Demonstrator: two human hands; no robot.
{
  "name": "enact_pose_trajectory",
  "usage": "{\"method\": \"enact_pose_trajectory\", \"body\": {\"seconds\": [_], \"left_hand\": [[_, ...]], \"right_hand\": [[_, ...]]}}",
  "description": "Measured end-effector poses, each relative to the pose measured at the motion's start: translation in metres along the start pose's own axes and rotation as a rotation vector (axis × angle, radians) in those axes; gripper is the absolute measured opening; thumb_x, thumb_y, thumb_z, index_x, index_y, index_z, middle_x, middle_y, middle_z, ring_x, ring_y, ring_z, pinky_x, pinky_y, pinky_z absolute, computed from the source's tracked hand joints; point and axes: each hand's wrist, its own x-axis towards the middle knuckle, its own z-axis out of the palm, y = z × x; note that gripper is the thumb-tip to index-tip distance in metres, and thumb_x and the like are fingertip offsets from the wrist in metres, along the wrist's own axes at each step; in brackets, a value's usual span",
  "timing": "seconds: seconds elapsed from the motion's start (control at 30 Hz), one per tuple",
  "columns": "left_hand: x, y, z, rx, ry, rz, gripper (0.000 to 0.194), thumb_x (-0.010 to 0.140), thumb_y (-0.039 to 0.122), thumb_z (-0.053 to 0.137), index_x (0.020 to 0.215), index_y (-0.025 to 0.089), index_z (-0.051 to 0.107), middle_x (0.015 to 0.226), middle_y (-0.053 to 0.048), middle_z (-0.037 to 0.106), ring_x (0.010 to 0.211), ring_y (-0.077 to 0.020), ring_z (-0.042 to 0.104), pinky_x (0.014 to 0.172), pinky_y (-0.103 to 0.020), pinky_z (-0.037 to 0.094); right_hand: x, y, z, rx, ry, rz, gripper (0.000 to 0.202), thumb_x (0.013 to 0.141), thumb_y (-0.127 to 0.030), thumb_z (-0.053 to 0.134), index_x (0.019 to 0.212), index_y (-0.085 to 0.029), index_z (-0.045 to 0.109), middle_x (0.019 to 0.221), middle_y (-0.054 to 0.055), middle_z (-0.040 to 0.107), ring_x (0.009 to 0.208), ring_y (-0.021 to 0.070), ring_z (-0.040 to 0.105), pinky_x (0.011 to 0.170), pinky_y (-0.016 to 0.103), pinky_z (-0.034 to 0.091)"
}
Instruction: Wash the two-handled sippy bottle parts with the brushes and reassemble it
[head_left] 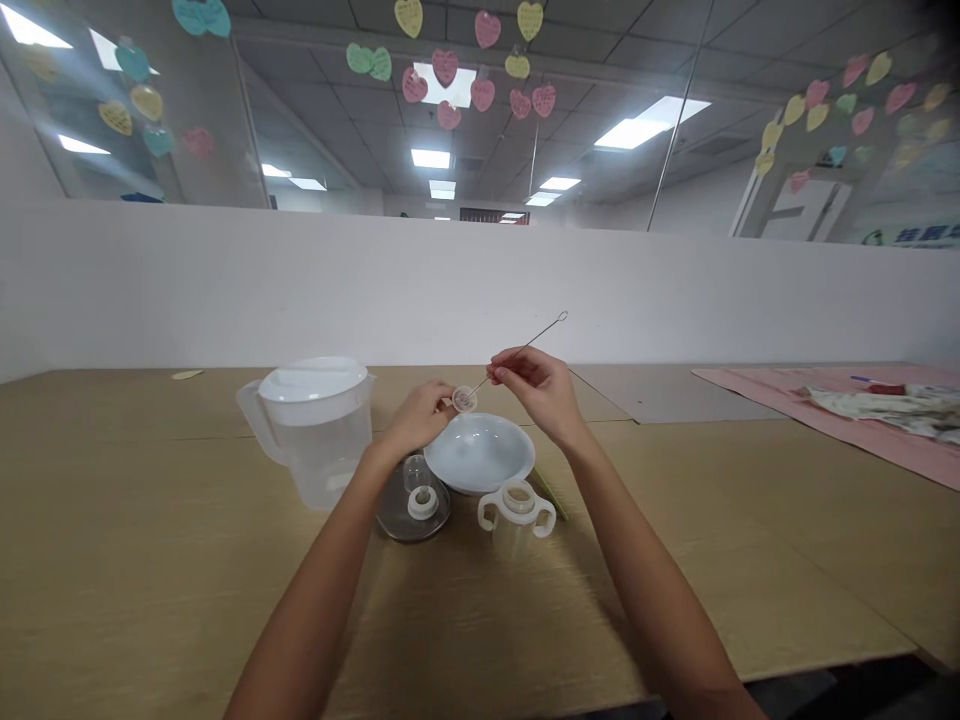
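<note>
My left hand (424,414) is closed on a small round translucent piece (464,399), which looks like a bottle part, held above the far left rim of a white bowl (480,455). Pinched in my right hand (538,388) is a thin wire brush (546,331) with a looped end pointing up and right. Its lower tip reaches into the round piece; bristles are too small to make out. In front of the bowl stands an uncapped clear baby bottle (517,520) with two white handles. A white bottle collar (423,503) and a clear cap (416,473) rest on a grey tray (409,530).
A lidded clear pitcher (322,435) holding water stands left of my left forearm. A thin greenish stick (551,492) lies right of the bowl. Far right, a pink cloth (847,410) carries a patterned cloth (892,408). A white partition (480,290) rises behind the table.
</note>
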Motion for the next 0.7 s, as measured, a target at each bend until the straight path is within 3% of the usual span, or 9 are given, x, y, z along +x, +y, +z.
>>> {"method": "enact_pose_trajectory", "body": {"seconds": [0.13, 0.43, 0.53, 0.7], "left_hand": [[0.003, -0.001, 0.013, -0.162, -0.004, 0.019, 0.019, 0.078, 0.023, 0.045, 0.084, 0.014, 0.061, 0.088, -0.005, 0.057, 0.081, -0.016, 0.054, 0.071, -0.025, 0.044], [0.005, 0.0, 0.017, -0.276, 0.027, 0.028, 0.032, 0.088, 0.034, 0.036, 0.106, 0.018, 0.057, 0.103, -0.007, 0.054, 0.097, -0.0186, 0.05, 0.085, -0.031, 0.041], [0.005, -0.002, 0.019, -0.279, 0.037, 0.057, 0.031, 0.089, 0.034, 0.035, 0.103, 0.018, 0.057, 0.103, -0.007, 0.054, 0.098, -0.0183, 0.049, 0.089, -0.031, 0.038], [0.006, -0.002, 0.022, -0.249, 0.039, 0.09, 0.03, 0.089, 0.034, 0.035, 0.093, 0.015, 0.057, 0.091, -0.007, 0.052, 0.087, -0.0183, 0.049, 0.082, -0.031, 0.04]], "right_hand": [[-0.002, 0.003, 0.001, -0.101, 0.003, -0.041, 0.014, 0.075, -0.029, 0.056, 0.081, -0.017, 0.059, 0.077, 0.002, 0.063, 0.072, 0.0128, 0.06, 0.072, 0.029, 0.049], [-0.002, -0.001, -0.005, -0.186, 0.137, -0.087, 0.012, 0.077, -0.028, 0.053, 0.083, -0.018, 0.057, 0.08, 0.002, 0.063, 0.074, 0.0128, 0.059, 0.073, 0.029, 0.049], [-0.001, -0.001, -0.005, -0.148, 0.087, -0.075, 0.011, 0.076, -0.026, 0.055, 0.083, -0.017, 0.057, 0.079, 0.002, 0.063, 0.073, 0.0126, 0.059, 0.072, 0.029, 0.049], [-0.002, -0.002, -0.005, -0.154, 0.073, -0.087, 0.009, 0.077, -0.025, 0.053, 0.082, -0.018, 0.058, 0.079, 0.002, 0.062, 0.073, 0.0125, 0.059, 0.073, 0.029, 0.048]]}}
